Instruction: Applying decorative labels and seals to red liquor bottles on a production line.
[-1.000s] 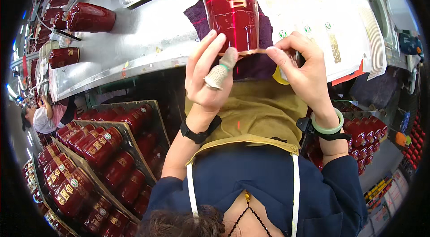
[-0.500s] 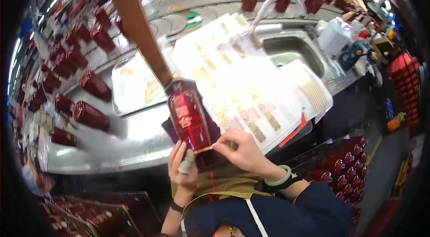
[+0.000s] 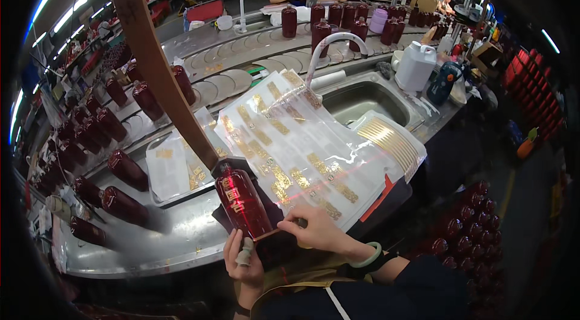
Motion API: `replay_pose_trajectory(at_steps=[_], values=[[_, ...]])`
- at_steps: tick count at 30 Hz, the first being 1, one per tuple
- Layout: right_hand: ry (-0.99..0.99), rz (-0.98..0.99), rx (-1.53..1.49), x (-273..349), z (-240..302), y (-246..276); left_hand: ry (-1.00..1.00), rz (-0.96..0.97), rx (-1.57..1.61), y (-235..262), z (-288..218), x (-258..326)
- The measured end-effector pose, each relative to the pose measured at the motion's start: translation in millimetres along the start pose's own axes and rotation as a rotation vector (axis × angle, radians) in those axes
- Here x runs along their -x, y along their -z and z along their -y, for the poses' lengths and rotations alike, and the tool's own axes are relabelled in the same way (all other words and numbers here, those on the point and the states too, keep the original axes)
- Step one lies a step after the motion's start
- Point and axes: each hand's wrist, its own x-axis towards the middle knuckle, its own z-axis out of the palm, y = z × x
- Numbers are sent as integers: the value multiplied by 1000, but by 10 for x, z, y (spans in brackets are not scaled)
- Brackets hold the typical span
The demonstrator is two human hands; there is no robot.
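Observation:
A glossy dark-red bottle [image 3: 246, 206] with gold characters lies tilted on a dark cloth-like pad [image 3: 270, 197], its neck away from me against a dark rest. A red light line runs across it. My left hand [image 3: 244, 262], closed at the base's left corner, has a pale finger cot on one digit. At the right corner my right hand [image 3: 314, 228] pinches, thumb and forefinger together, at the end of a thin gold strip [image 3: 266, 235] along the base edge. To the right lie clear sheets with gold decals [image 3: 281, 184].
A wooden post [image 3: 158, 60] rises beyond the bottle. A tray [image 3: 158, 202] of decals and several red bottles [image 3: 124, 205] stand left. A sink [image 3: 362, 102] with a curved faucet and a white jug [image 3: 415, 66] are at back right. Two people sit beyond the conveyor [image 3: 223, 48].
My view has tilted upward and sharpened, bringing the far conveyor and people into sight. Both hands stay at the bottle's base, with little visible change in their grip.

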Motion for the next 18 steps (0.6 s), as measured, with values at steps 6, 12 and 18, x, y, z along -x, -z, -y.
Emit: replay_pose_trajectory(at_steps=[6, 12, 18], values=[[36, -18, 72, -30, -127, 58, -149, 21, -30, 37, 72, 26], [-29, -6, 89, -65, -105, 217, -62, 32, -4, 32, 52, 28], [-85, 12, 90, -76, -206, 347, 41, 11, 21, 23, -40, 11]])
